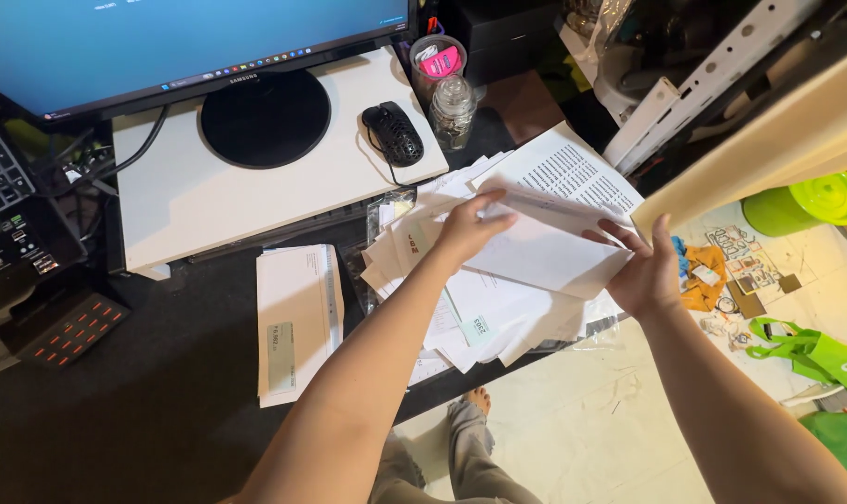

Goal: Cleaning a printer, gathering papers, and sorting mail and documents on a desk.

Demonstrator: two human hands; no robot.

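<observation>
Both of my hands hold one white folded paper sheet above a messy pile of papers and envelopes at the desk's right corner. My left hand grips the sheet's upper left edge. My right hand holds its right end. Under the sheet lies a printed page with rows of text.
A white windowed envelope lies alone on the dark desk. Behind stand a monitor on a white riser, a black mouse, a glass jar and a cup. Green bags lie on the floor.
</observation>
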